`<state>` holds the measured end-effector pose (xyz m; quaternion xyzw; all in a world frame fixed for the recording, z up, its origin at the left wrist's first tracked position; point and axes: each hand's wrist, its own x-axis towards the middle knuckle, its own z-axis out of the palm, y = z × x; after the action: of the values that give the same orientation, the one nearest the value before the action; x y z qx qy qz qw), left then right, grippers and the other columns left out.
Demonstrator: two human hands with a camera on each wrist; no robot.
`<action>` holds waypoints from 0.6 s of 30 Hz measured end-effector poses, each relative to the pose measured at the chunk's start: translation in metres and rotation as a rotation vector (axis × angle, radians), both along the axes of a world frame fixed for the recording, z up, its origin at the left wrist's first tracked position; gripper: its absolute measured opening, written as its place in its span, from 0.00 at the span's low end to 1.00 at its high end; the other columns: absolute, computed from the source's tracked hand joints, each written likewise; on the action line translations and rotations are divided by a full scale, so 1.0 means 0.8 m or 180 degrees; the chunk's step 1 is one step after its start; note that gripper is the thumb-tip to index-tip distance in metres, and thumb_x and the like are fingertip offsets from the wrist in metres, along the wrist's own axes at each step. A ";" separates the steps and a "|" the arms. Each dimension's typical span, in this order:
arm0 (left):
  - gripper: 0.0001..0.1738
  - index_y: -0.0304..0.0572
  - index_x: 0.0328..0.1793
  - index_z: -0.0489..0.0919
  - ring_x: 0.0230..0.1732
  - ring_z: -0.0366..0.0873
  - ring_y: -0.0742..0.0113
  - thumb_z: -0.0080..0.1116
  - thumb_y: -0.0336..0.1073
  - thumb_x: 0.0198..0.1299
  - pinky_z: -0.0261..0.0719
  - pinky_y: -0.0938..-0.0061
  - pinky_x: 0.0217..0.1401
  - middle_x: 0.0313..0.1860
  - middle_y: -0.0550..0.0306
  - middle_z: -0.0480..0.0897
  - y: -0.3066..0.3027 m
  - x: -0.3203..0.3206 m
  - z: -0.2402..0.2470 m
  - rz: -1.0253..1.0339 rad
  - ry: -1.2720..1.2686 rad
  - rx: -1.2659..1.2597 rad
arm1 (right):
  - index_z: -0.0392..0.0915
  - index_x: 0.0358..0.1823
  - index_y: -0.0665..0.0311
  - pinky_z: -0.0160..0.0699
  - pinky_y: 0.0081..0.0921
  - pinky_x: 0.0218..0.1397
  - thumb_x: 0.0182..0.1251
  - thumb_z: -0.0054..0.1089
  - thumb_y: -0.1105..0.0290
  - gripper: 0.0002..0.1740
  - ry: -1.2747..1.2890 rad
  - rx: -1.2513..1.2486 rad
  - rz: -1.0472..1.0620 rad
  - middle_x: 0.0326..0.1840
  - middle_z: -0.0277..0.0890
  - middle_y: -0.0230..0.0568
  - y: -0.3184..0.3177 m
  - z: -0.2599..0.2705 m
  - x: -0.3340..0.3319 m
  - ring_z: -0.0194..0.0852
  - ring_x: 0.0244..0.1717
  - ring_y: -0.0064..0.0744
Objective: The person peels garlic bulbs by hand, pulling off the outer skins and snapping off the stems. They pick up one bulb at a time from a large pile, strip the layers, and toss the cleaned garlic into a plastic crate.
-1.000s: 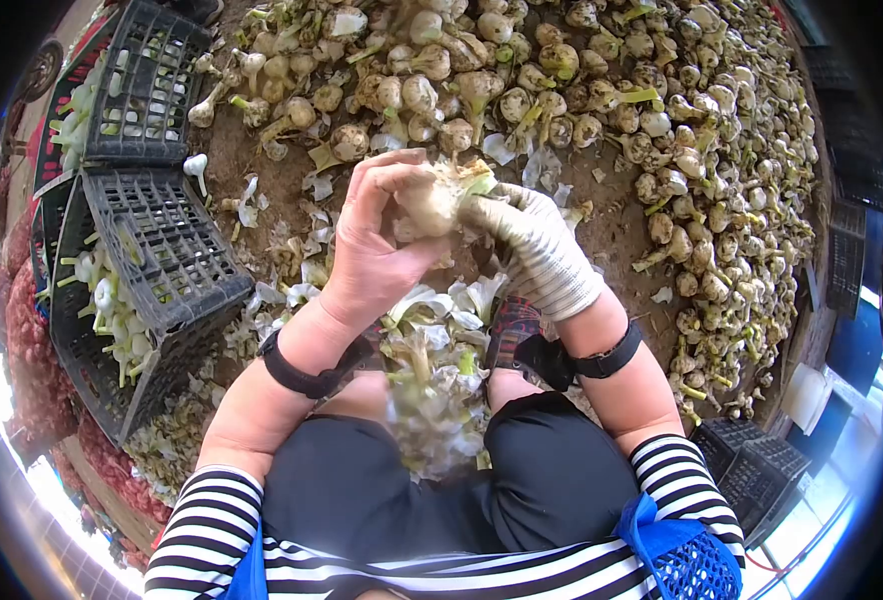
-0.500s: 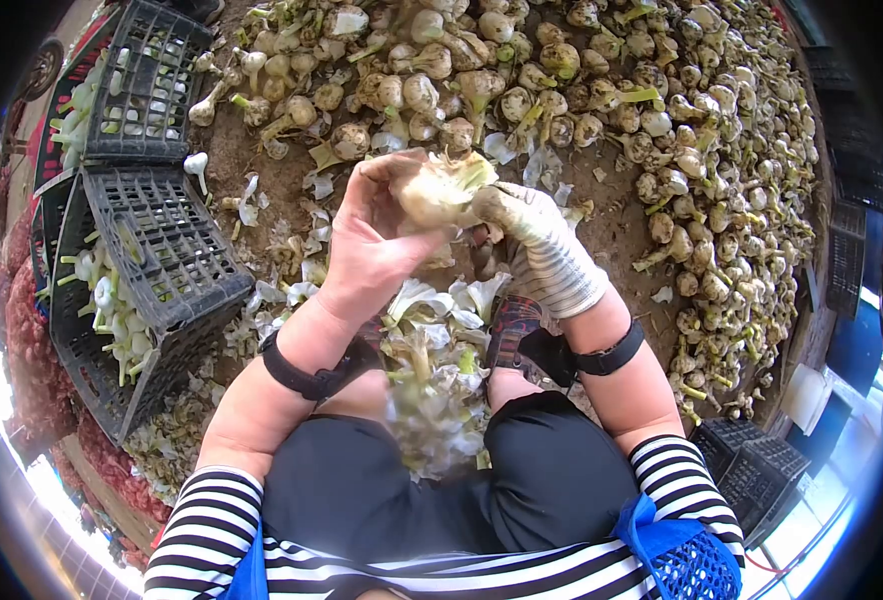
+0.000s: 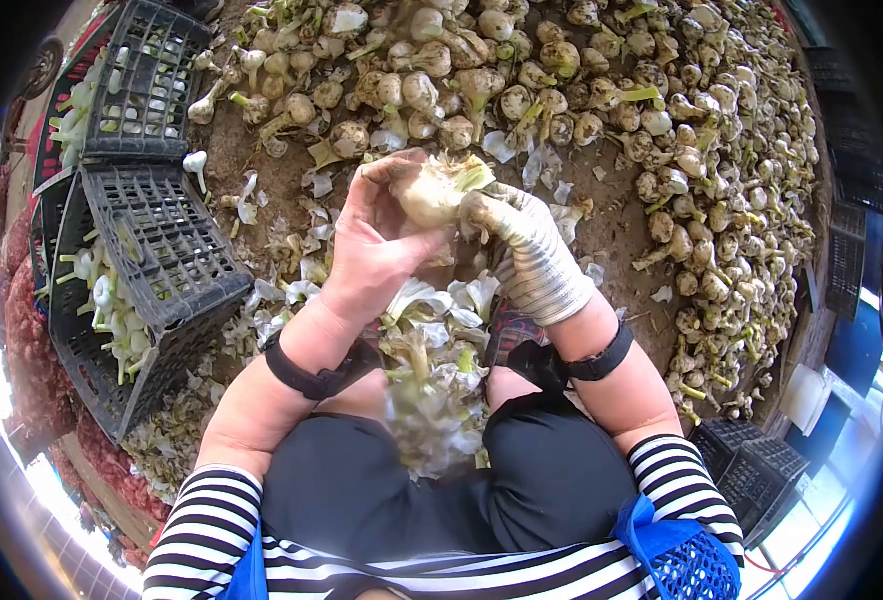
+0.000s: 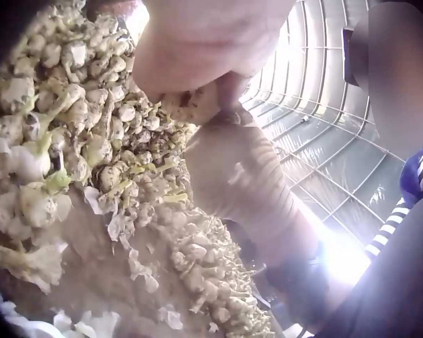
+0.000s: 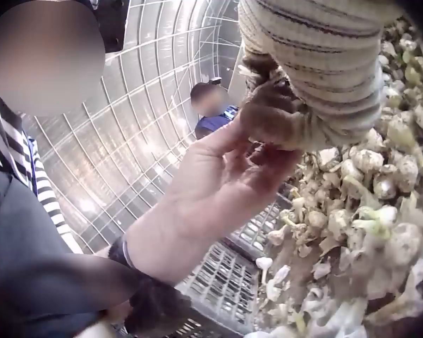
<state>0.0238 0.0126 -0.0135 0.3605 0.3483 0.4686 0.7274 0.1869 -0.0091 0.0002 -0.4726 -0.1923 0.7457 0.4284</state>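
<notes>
A pale garlic bulb with a short green-white cut stem sits in my bare left hand, its fingers curled behind and its thumb below. My right hand wears a striped, soil-stained knit glove. Its thumb and curled fingers pinch at the right side of the bulb, close to the stem. In the right wrist view the gloved fingers meet the fingertips of the bare hand, and the bulb is mostly hidden behind them. Loose papery skins lie in a heap between my shoes, below both hands.
Many soiled garlic bulbs cover the ground ahead and to the right. On the left stand black plastic crates with cleaned white bulbs, beside red mesh sacks. More dark crates stand at right. Another person is in the background.
The gloved hand has shifted slightly at the bulb's right side, its fingers pulling back and closing again. The bulb has turned a little in the left hand, which stays nearly in place.
</notes>
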 end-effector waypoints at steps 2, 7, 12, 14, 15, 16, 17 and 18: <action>0.33 0.44 0.54 0.67 0.59 0.66 0.69 0.63 0.15 0.40 0.68 0.74 0.61 0.59 0.56 0.66 0.001 0.000 -0.006 0.0125 0.0937 0.1128 | 0.76 0.41 0.65 0.64 0.11 0.19 0.58 0.60 0.63 0.15 -0.0124 -0.0090 0.0042 0.28 0.75 0.30 0.002 0.003 -0.004 0.69 0.19 0.15; 0.33 0.43 0.54 0.67 0.58 0.67 0.70 0.63 0.15 0.40 0.69 0.74 0.60 0.58 0.56 0.66 -0.003 0.004 -0.003 0.0064 0.0878 0.0990 | 0.76 0.41 0.67 0.71 0.16 0.20 0.58 0.57 0.67 0.13 0.0014 -0.0260 -0.0225 0.27 0.76 0.34 0.002 0.005 -0.009 0.72 0.20 0.20; 0.33 0.44 0.55 0.67 0.57 0.68 0.70 0.62 0.14 0.40 0.69 0.74 0.60 0.56 0.57 0.69 -0.002 0.001 0.002 -0.0079 0.0084 0.0131 | 0.75 0.42 0.68 0.74 0.19 0.21 0.58 0.53 0.69 0.12 0.0509 -0.0235 -0.0566 0.27 0.75 0.34 -0.002 0.005 -0.015 0.73 0.20 0.23; 0.34 0.45 0.56 0.65 0.59 0.69 0.62 0.67 0.20 0.41 0.68 0.67 0.62 0.58 0.55 0.70 -0.001 -0.001 0.002 -0.0069 -0.0316 -0.0649 | 0.75 0.42 0.68 0.74 0.19 0.21 0.58 0.52 0.69 0.12 0.0673 -0.0261 -0.0573 0.26 0.74 0.34 -0.001 0.004 -0.014 0.73 0.21 0.23; 0.34 0.45 0.56 0.65 0.59 0.69 0.62 0.67 0.20 0.41 0.68 0.67 0.62 0.58 0.55 0.70 -0.002 -0.001 0.001 -0.0069 -0.0317 -0.0650 | 0.75 0.41 0.68 0.74 0.19 0.21 0.59 0.53 0.68 0.13 0.0512 -0.0244 -0.0498 0.26 0.74 0.33 0.001 0.002 -0.013 0.73 0.20 0.23; 0.34 0.45 0.56 0.65 0.59 0.68 0.62 0.67 0.19 0.41 0.68 0.67 0.62 0.58 0.55 0.69 -0.003 -0.001 -0.002 -0.0033 -0.0299 -0.0498 | 0.75 0.41 0.68 0.74 0.18 0.21 0.59 0.54 0.66 0.13 0.0351 -0.0227 -0.0427 0.26 0.73 0.33 0.002 0.001 -0.012 0.73 0.20 0.22; 0.34 0.46 0.56 0.65 0.60 0.68 0.62 0.67 0.18 0.41 0.68 0.67 0.62 0.59 0.54 0.69 -0.003 -0.001 -0.005 0.0002 -0.0280 -0.0345 | 0.75 0.41 0.68 0.74 0.18 0.21 0.59 0.54 0.66 0.13 0.0352 -0.0226 -0.0434 0.26 0.73 0.33 0.002 0.001 -0.008 0.73 0.20 0.22; 0.34 0.46 0.56 0.65 0.60 0.68 0.62 0.67 0.18 0.41 0.68 0.67 0.62 0.59 0.54 0.69 -0.003 0.000 -0.005 -0.0002 -0.0277 -0.0342 | 0.75 0.40 0.67 0.73 0.17 0.21 0.60 0.55 0.64 0.13 0.0275 -0.0188 -0.0195 0.26 0.73 0.32 0.002 0.002 -0.001 0.73 0.19 0.22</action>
<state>0.0238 0.0104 -0.0178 0.3003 0.3409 0.4642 0.7603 0.1864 -0.0076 0.0021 -0.4580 -0.1369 0.7573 0.4449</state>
